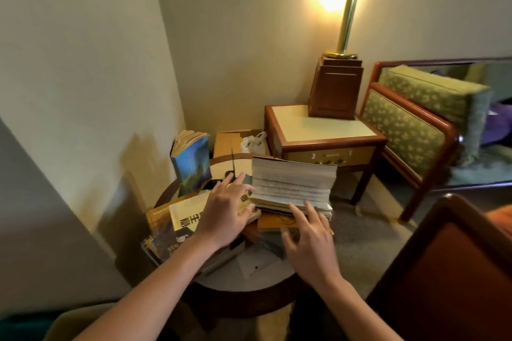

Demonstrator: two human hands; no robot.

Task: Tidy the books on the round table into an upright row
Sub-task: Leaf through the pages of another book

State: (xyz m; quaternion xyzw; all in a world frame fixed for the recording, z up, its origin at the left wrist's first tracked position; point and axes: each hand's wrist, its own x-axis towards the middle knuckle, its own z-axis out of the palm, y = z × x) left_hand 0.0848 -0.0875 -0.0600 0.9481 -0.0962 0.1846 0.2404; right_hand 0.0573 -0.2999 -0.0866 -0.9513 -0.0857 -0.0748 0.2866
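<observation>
Overall: most books lie flat and jumbled on the round table (249, 282); only one stands.
Blue book (191, 166): upright at the table's far-left edge, with its pages fanned slightly at the top.
Thick book (293, 180): at the far-right edge, open, its page block fanned toward the camera and resting on other books.
Cream book (185, 213): flat at left-centre with dark characters on its cover, lying on top of a sloping pile (160, 241) that reaches the left edge.
Orange book (274, 221): flat beneath the thick one, toward the right edge.
Left hand (224, 216): palm down on the cream cover's far end, fingers straight and spread, grasping nothing.
Right hand (310, 241): fingers apart and relaxed, holding nothing. Its fingertips reach the thick volume's near edge, but contact cannot be told.
Side table (324, 130): beyond the round one on the right, carrying a lit lamp (335, 88) on a wooden base.
Cardboard box (227, 142): behind the far edge by the wall, with a white bag (253, 142) just beside it.
Armchair (401, 130): green patterned, to the right of the side table.
</observation>
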